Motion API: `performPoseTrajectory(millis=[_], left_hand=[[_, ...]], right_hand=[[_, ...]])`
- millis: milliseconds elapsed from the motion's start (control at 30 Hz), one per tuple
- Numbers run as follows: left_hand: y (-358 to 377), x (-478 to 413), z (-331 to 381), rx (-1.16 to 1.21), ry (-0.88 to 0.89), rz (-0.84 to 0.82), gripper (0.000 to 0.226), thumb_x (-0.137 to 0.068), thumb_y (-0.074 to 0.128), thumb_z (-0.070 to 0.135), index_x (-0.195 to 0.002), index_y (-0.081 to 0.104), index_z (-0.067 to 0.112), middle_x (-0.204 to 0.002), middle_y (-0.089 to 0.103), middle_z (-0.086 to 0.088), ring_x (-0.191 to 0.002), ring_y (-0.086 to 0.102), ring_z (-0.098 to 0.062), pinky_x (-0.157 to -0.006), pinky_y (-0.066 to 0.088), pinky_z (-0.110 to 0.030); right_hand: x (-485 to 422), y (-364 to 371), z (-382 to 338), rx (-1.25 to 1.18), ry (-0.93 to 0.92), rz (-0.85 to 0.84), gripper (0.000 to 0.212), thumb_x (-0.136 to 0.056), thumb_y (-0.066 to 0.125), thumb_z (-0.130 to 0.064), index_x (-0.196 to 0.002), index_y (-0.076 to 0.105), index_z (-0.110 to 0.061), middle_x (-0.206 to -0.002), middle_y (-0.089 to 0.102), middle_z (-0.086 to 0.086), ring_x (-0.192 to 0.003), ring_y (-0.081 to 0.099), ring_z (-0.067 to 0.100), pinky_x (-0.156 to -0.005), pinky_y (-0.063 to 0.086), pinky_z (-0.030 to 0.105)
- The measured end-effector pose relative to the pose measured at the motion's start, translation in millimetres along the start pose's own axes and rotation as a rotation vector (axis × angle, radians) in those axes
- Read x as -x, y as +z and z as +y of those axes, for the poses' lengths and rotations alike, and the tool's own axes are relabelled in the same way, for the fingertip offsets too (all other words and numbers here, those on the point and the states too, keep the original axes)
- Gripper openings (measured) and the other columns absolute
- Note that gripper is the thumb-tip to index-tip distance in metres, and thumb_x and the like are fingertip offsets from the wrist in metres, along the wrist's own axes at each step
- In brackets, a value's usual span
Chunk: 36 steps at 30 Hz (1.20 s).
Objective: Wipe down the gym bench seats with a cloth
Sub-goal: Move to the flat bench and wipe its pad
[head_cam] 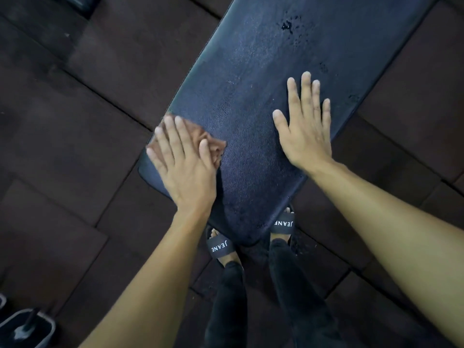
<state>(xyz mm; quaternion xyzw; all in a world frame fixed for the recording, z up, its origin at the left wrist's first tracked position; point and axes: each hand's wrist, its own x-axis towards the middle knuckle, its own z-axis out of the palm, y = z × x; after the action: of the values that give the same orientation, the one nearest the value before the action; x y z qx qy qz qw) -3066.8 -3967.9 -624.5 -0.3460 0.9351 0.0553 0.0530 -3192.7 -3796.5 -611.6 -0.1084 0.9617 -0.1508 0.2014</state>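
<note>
Though dark rubber floor tiles fill most of the view, a few other things sit at its edges. A grey-rimmed dark object lies on the floor at the lower left corner, too blurred to identify, and part of another dark shape shows at the top left. Below the seat's near end stand the person's feet in black slide sandals, the left sandal and the right sandal, each with white lettering on its strap. The seat's rounded end hides part of the right foot's toes. Black trouser legs rise toward the camera.

The bench seat runs diagonally from the lower middle to the upper right, a long padded slab of dark, grained, slightly glossy upholstery with rounded corners. A cluster of wet droplets glistens near its far end, and smaller damp specks dot its right edge.

The cloth, a small brownish-orange rag, lies crumpled on the seat's left edge near the close end. The left hand presses flat on it with straight fingers and covers most of it, so only creased corners show past the fingertips and thumb. The right hand rests palm down on bare upholstery toward the right edge, well apart from the cloth, its fingers straight and spread, holding nothing.
</note>
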Motion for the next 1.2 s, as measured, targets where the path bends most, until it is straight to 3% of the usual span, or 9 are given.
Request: performPoseTrajectory(millis=[167, 433, 700, 767, 867, 967, 1033, 1100, 1200], left_hand=[[6.1, 93.2, -0.8, -0.010, 0.101, -0.068, 0.058, -0.105, 0.020, 0.042, -0.156, 0.016, 0.013, -0.163, 0.013, -0.002, -0.151, 0.011, -0.026, -0.119, 0.012, -0.058], [0.2, 92.8, 13.4, -0.070, 0.765, -0.157, 0.059, -0.104, 0.031, 0.045, -0.155, 0.022, 0.016, -0.163, 0.017, 0.001, -0.150, 0.014, -0.024, -0.119, 0.018, -0.055], [-9.0, -46.2, 25.7, -0.069, 0.238, -0.114, 0.065, -0.104, 0.014, 0.049, -0.156, 0.006, 0.011, -0.165, 0.003, -0.005, -0.152, -0.001, -0.025, -0.119, 0.007, -0.058], [-11.2, -39.7, 41.1, -0.098, 0.265, -0.104, 0.067, -0.104, 0.014, 0.048, -0.156, 0.006, 0.007, -0.164, 0.002, -0.008, -0.151, -0.002, -0.028, -0.119, 0.007, -0.060], [-7.3, -13.6, 87.6, -0.136, 0.561, -0.155, 0.070, -0.102, 0.018, 0.052, -0.156, 0.007, 0.010, -0.164, 0.000, -0.007, -0.151, -0.004, -0.028, -0.120, 0.004, -0.058], [-3.5, -8.9, 150.0, -0.115, 0.889, -0.206, 0.069, -0.102, 0.022, 0.054, -0.156, 0.010, 0.013, -0.165, 0.003, -0.002, -0.152, -0.002, -0.025, -0.119, 0.011, -0.057], [-2.5, -43.9, 172.4, -0.117, 0.964, -0.182, 0.068, -0.102, 0.024, 0.056, -0.156, 0.013, 0.017, -0.164, 0.008, 0.001, -0.152, 0.003, -0.023, -0.119, 0.013, -0.056], [-3.1, -98.1, 182.8, -0.133, 0.845, -0.117, 0.067, -0.101, 0.024, 0.056, -0.156, 0.014, 0.020, -0.164, 0.010, 0.001, -0.151, 0.006, -0.023, -0.120, 0.010, -0.054], [-9.5, -174.2, 190.3, -0.092, 0.427, -0.093, 0.068, -0.100, 0.016, 0.056, -0.157, 0.009, 0.019, -0.165, 0.007, 0.000, -0.152, 0.004, -0.023, -0.121, 0.006, -0.054]], right_hand=[[-0.3, -2.6, -2.4, -0.010, 0.016, -0.025, 0.064, -0.104, 0.028, -0.041, -0.158, -0.003, -0.024, -0.166, -0.015, 0.001, -0.152, -0.014, 0.019, -0.122, -0.010, 0.043], [-3.2, -19.5, 3.8, -0.165, 0.014, -0.108, 0.055, -0.106, 0.026, -0.036, -0.158, 0.008, -0.029, -0.166, -0.009, -0.007, -0.152, -0.011, 0.012, -0.122, -0.007, 0.038], [3.9, -32.7, 2.0, -0.249, -0.015, -0.106, 0.052, -0.106, 0.032, -0.033, -0.156, 0.021, -0.028, -0.167, 0.000, -0.008, -0.153, -0.003, 0.010, -0.123, 0.001, 0.036], [-3.2, -43.8, 9.9, -0.330, 0.014, -0.008, 0.045, -0.103, 0.041, -0.031, -0.149, 0.040, -0.026, -0.163, 0.022, -0.007, -0.150, 0.018, 0.012, -0.120, 0.014, 0.037], [-44.3, -67.4, 42.6, -0.312, 0.037, 0.250, 0.039, -0.096, 0.049, -0.026, -0.133, 0.059, -0.019, -0.153, 0.044, 0.002, -0.140, 0.041, 0.023, -0.114, 0.028, 0.039], [-107.8, -95.4, 84.9, -0.211, 0.121, 0.309, 0.047, -0.096, 0.046, -0.029, -0.141, 0.050, -0.016, -0.160, 0.032, 0.009, -0.148, 0.027, 0.029, -0.120, 0.019, 0.047], [-143.6, -111.7, 108.6, -0.141, 0.169, 0.288, 0.053, -0.100, 0.041, -0.033, -0.150, 0.037, -0.016, -0.164, 0.018, 0.008, -0.152, 0.014, 0.028, -0.121, 0.011, 0.049], [-166.6, -122.2, 126.9, -0.096, 0.211, 0.233, 0.059, -0.103, 0.035, -0.037, -0.156, 0.022, -0.015, -0.167, 0.006, 0.007, -0.154, 0.004, 0.026, -0.123, 0.004, 0.049], [-176.4, -124.6, 140.9, -0.144, 0.193, 0.149, 0.063, -0.105, 0.031, -0.040, -0.158, 0.008, -0.015, -0.167, -0.004, 0.006, -0.153, -0.006, 0.027, -0.124, 0.004, 0.047]])
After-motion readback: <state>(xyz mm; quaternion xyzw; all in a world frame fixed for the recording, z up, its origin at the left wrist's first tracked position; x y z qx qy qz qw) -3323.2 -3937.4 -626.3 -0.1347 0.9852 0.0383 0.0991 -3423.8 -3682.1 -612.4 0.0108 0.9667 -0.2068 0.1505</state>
